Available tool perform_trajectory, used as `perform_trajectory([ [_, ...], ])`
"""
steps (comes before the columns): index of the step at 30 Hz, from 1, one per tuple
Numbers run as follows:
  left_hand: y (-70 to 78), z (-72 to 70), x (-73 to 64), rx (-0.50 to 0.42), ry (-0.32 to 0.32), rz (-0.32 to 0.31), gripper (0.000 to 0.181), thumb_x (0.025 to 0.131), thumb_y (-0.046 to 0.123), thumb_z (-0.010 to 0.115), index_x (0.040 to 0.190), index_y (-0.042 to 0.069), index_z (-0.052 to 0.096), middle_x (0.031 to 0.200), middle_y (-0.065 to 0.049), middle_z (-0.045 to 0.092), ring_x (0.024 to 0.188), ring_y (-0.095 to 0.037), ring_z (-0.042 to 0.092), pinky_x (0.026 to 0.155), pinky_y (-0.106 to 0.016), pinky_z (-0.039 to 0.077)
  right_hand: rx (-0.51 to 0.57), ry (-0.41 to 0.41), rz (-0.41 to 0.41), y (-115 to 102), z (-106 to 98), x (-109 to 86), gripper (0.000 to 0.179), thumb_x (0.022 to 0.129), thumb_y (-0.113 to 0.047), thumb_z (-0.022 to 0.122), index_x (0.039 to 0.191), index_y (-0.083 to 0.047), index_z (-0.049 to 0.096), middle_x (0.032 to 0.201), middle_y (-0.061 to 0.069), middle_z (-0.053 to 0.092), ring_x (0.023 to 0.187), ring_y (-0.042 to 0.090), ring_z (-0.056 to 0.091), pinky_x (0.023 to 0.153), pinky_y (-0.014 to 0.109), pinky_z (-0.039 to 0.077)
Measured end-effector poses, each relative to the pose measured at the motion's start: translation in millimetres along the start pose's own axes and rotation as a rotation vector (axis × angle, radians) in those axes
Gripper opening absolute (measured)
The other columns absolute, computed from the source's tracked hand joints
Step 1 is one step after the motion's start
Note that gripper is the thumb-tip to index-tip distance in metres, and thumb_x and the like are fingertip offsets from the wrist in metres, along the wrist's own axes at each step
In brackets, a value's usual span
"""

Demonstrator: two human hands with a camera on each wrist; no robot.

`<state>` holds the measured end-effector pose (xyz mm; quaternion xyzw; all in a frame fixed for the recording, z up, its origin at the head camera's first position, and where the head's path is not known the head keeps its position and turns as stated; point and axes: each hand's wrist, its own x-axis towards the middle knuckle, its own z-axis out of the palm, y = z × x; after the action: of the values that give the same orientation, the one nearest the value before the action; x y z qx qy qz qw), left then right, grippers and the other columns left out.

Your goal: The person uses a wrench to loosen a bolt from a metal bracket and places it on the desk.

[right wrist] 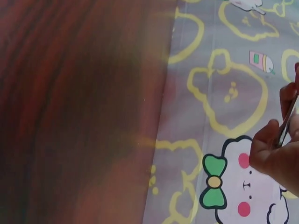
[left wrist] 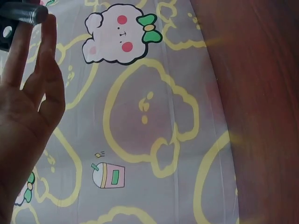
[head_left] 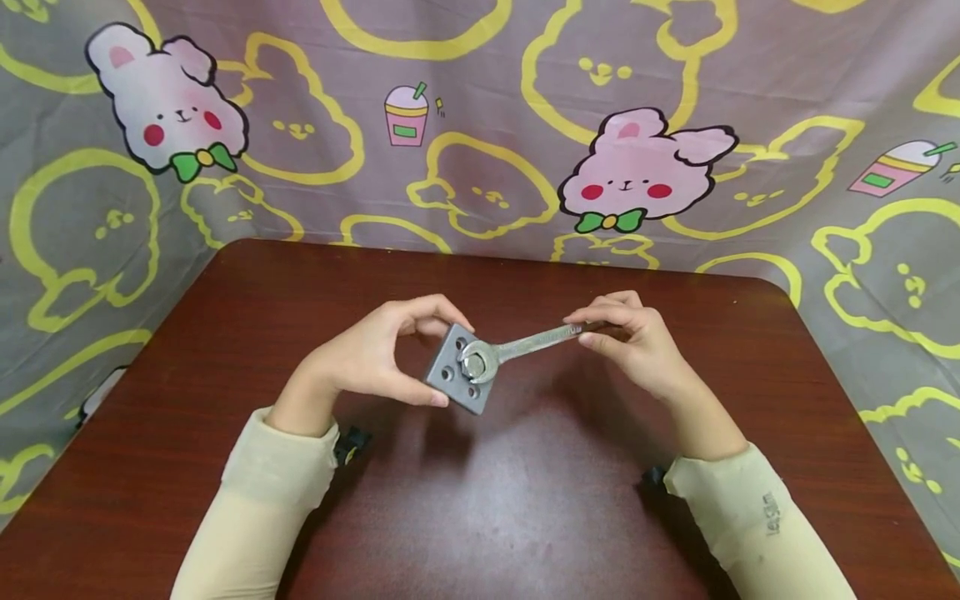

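Note:
My left hand (head_left: 375, 354) grips a grey square block with several holes (head_left: 447, 375) by its edges, thumb below and fingers above. A hex bolt (head_left: 474, 365) sits in the block with its head facing the head camera; its threaded shank (left wrist: 28, 13) sticks out of the back in the left wrist view. The open end of a silver wrench (head_left: 525, 344) is around the bolt head. My right hand (head_left: 637, 337) pinches the far end of the wrench handle between thumb and fingers. In the right wrist view only part of the hand and the handle edge shows.
Both hands are raised above a dark red-brown wooden table (head_left: 480, 517). A patterned cloth (head_left: 480, 108) with cartoon rabbits hangs behind the table and along its sides. Small dark devices show at the left cuff (head_left: 351, 446) and the right cuff (head_left: 655, 477).

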<state>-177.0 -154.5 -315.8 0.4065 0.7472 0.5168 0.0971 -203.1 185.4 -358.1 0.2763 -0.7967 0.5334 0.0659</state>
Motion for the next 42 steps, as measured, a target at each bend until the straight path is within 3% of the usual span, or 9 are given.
perform_trajectory([
  [7, -3.0, 5.2, 4.4, -0.099, -0.171, -0.007, 0.059, 0.068, 0.008, 0.086, 0.12, 0.011, 0.058, 0.103, 0.001, 0.076, 0.096, -0.018, 0.071, 0.101, -0.029, 0.043, -0.051, -0.116, -0.151, 7.5, -7.9, 12.0, 0.028, 0.081, 0.012, 0.07, 0.102, -0.005, 0.076, 0.094, -0.01, 0.07, 0.108, 0.013, 0.045, 0.086, 0.025, 0.038],
  [12, -4.1, 9.8, 9.9, -0.147, -0.298, -0.022, 0.058, 0.07, 0.01, 0.086, 0.12, 0.008, 0.058, 0.104, -0.001, 0.076, 0.098, -0.018, 0.071, 0.098, -0.03, 0.048, -0.039, -0.204, -0.198, 9.4, -12.5, 19.7, 0.028, 0.08, 0.013, 0.07, 0.101, -0.005, 0.076, 0.096, -0.002, 0.07, 0.111, 0.015, 0.043, 0.091, 0.025, 0.037],
  [17, -5.0, 11.7, 11.9, -0.179, -0.357, -0.039, 0.057, 0.071, 0.009, 0.085, 0.12, 0.004, 0.056, 0.105, -0.006, 0.075, 0.098, -0.018, 0.071, 0.093, -0.033, 0.053, -0.037, -0.241, -0.222, 7.4, -14.1, 25.4, 0.029, 0.079, 0.013, 0.071, 0.1, -0.005, 0.077, 0.096, -0.001, 0.07, 0.11, 0.016, 0.042, 0.089, 0.025, 0.037],
  [21, -7.0, 12.1, 10.8, -0.192, -0.356, -0.04, 0.057, 0.071, 0.008, 0.085, 0.12, 0.003, 0.056, 0.106, -0.007, 0.075, 0.099, -0.018, 0.071, 0.094, -0.033, 0.053, -0.047, -0.247, -0.23, 5.6, -15.6, 27.6, 0.03, 0.078, 0.013, 0.072, 0.1, -0.006, 0.077, 0.096, 0.0, 0.07, 0.11, 0.016, 0.041, 0.089, 0.025, 0.037],
  [24, -7.9, 11.7, 7.9, -0.172, -0.298, -0.013, 0.058, 0.07, 0.006, 0.085, 0.12, 0.005, 0.056, 0.106, -0.005, 0.075, 0.099, -0.018, 0.071, 0.096, -0.032, 0.051, -0.061, -0.221, -0.23, 5.5, -19.7, 26.2, 0.03, 0.078, 0.013, 0.072, 0.101, -0.006, 0.077, 0.096, -0.001, 0.07, 0.112, 0.015, 0.041, 0.09, 0.025, 0.036],
  [28, -7.5, 9.3, 2.9, -0.125, -0.152, 0.032, 0.061, 0.068, 0.001, 0.085, 0.121, 0.006, 0.056, 0.106, -0.005, 0.075, 0.097, -0.018, 0.071, 0.093, -0.032, 0.052, -0.079, -0.119, -0.2, 7.7, -28.0, 20.5, 0.029, 0.078, 0.016, 0.07, 0.101, -0.001, 0.076, 0.096, -0.011, 0.07, 0.112, 0.014, 0.042, 0.09, 0.024, 0.034],
  [32, -7.3, 7.7, 0.3, -0.054, 0.045, 0.057, 0.064, 0.066, -0.001, 0.086, 0.121, 0.004, 0.053, 0.105, -0.01, 0.074, 0.092, -0.015, 0.069, 0.083, -0.033, 0.055, -0.09, 0.026, -0.063, 5.6, -31.9, 10.8, 0.024, 0.082, 0.012, 0.069, 0.103, 0.001, 0.074, 0.097, -0.022, 0.067, 0.109, 0.009, 0.042, 0.084, 0.02, 0.038],
  [36, -4.6, 9.9, 1.7, 0.028, 0.246, 0.056, 0.069, 0.064, -0.003, 0.087, 0.122, 0.002, 0.051, 0.103, -0.012, 0.072, 0.087, -0.013, 0.067, 0.076, -0.033, 0.054, -0.078, 0.146, 0.11, -3.3, -26.1, -0.4, 0.024, 0.087, 0.003, 0.069, 0.111, 0.0, 0.072, 0.097, -0.019, 0.061, 0.105, 0.006, 0.041, 0.08, 0.013, 0.044],
  [42, -1.5, 17.4, 6.7, 0.151, 0.495, 0.058, 0.072, 0.062, -0.001, 0.09, 0.122, 0.001, 0.05, 0.1, -0.009, 0.072, 0.083, -0.01, 0.062, 0.073, -0.027, 0.049, 0.077, 0.263, 0.206, -16.3, -5.2, -14.2, 0.026, 0.087, 0.006, 0.067, 0.112, 0.001, 0.073, 0.089, -0.015, 0.063, 0.092, 0.005, 0.05, 0.072, 0.011, 0.047],
])
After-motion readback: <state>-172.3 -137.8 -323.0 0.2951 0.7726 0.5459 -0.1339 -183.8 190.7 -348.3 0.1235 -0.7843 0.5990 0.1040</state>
